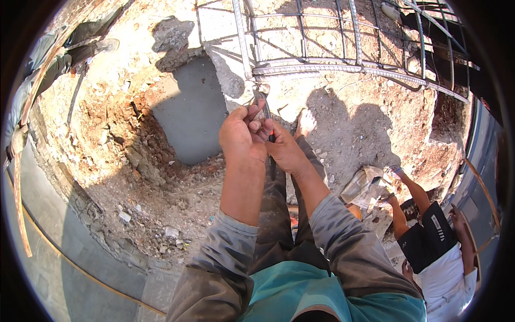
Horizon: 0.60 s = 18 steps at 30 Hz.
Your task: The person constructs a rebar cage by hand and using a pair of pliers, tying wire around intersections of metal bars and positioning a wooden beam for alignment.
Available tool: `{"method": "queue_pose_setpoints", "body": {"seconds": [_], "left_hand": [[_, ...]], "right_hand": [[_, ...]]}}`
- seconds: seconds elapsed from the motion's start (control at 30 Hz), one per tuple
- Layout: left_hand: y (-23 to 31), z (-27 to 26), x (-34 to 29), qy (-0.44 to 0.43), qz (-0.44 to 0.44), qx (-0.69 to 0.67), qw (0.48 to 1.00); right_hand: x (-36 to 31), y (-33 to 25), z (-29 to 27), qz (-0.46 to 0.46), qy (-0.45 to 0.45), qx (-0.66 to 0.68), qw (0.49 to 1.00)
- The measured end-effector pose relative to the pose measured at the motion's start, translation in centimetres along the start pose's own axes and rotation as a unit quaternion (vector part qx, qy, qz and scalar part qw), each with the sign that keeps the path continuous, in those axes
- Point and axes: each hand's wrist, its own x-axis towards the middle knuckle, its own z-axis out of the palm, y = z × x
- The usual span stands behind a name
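In front of my body both hands meet, close to the bottom corner of a steel rebar cage (pixel 322 68). My right hand (pixel 287 150) is closed round a slim dark hand tool (pixel 272 169) with a red patch, which looks like pliers. A curved grey metal piece (pixel 265 103) rises above the fingers, toward the cage corner. My left hand (pixel 240 131) is pressed up against the right one, its fingers curled and pinching. What it pinches is too small to make out.
Left of my hands is a squarish pit with a smooth grey bottom (pixel 193 112). Rubble (pixel 171 232) lies around it. A person in a white shirt (pixel 442 279) bends over a pale sack (pixel 365 185) at the lower right. Other people's legs (pixel 80 48) show far left, beside wooden poles (pixel 19 188).
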Motion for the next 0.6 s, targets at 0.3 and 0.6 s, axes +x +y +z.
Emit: {"method": "queue_pose_setpoints", "body": {"seconds": [0.3, 0.6], "left_hand": [[0.2, 0.0, -0.5, 0.006, 0.01, 0.029, 1.0], [0.3, 0.7, -1.1, 0.022, -0.004, 0.061, 0.998]], "right_hand": [[-0.5, -1.1, 0.2, -0.028, -0.006, -0.115, 0.993], [-0.3, 0.4, 0.4, 0.03, -0.008, 0.123, 0.992]]}}
